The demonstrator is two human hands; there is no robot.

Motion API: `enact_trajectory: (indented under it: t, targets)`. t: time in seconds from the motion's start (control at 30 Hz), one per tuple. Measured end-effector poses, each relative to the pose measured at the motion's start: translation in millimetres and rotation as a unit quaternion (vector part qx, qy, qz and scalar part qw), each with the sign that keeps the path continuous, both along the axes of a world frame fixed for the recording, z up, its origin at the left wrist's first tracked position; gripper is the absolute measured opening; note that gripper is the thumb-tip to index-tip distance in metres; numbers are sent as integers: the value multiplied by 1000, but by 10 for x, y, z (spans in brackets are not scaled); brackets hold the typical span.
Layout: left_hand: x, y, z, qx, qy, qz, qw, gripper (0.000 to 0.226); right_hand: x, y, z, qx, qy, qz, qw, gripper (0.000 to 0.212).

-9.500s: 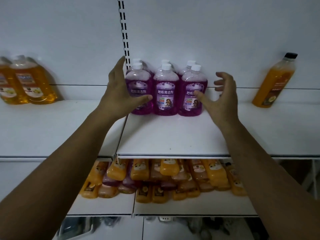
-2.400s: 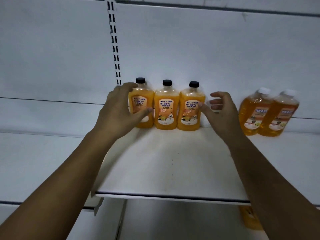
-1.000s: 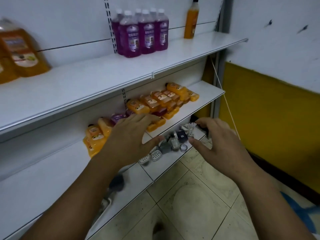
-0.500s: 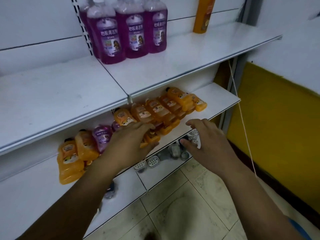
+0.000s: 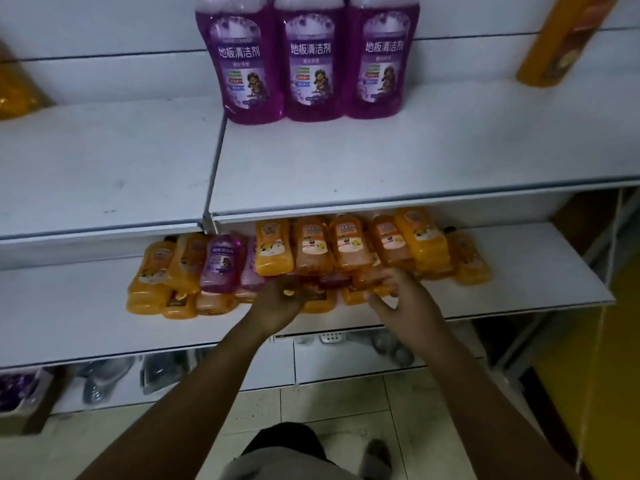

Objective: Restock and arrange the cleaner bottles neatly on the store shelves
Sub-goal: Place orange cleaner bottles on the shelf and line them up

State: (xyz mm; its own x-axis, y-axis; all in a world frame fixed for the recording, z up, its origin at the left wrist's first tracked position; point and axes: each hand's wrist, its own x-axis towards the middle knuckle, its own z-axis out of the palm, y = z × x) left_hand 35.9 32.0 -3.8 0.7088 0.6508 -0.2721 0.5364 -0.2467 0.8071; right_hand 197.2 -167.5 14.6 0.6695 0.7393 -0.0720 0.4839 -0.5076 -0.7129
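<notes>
Head view: left hand (image 5: 277,301) and right hand (image 5: 407,299) in the bottle heap (image 5: 346,251) on the middle shelf (image 5: 69,317).
Heap: orange and purple bottles lying flat, stacked two deep. Both hands reach into its front row, fingers bent onto the bottles; blur hides whether either has a hold. Upper shelf (image 5: 381,168): three purple bottles (image 5: 311,64) upright, side by side, touching.

You face white shelving (image 5: 381,174) on a white back panel (image 5: 104,74); pale tiled floor (image 5: 346,410) below, yellow wall (image 5: 588,375) at right.
</notes>
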Motion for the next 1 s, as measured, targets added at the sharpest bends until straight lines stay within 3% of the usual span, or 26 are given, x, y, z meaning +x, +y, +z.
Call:
enact_trajectory:
  t: [0.1, 0.17, 0.3, 0.43, 0.6, 0.67, 0.8, 0.87, 0.93, 1.0]
  targets:
    - [213, -107, -105, -198, -67, 169, 963, 10, 298, 237, -277, 30, 88, -24, 995, 42]
    - [372, -145, -151, -264, -113, 240, 927, 14, 422, 429, -364, 42, 122, -39, 991, 46]
    - [667, -89, -313, -334, -166, 347, 860, 44, 573, 740, -507, 33, 139, -42, 989, 64]
    - [798, -49, -467, -345, -178, 421, 820, 54, 624, 902, -666, 25, 160, -54, 985, 69]
    - [795, -4, -578, -371, -206, 427, 799, 64, 588, 944, -736, 64, 151, -108, 981, 50]
    - [709, -18, -610, -382, -217, 410, 799, 60, 549, 928, -713, 81, 184, -126, 971, 43]
    - [425, -149, -663, -439, -233, 352, 793, 45, 432, 710, -861, 109, 281, -169, 938, 51]
    - [305, -186, -662, -457, -217, 340, 793, 41, 363, 607, -941, 124, 368, -198, 900, 57]
    - [251, -194, -618, -464, -172, 311, 811, 45, 327, 567, -924, 150, 480, -217, 837, 60]
    - [201, -208, -558, -470, -127, 268, 831, 51, 323, 526, -855, 133, 547, -181, 807, 48]
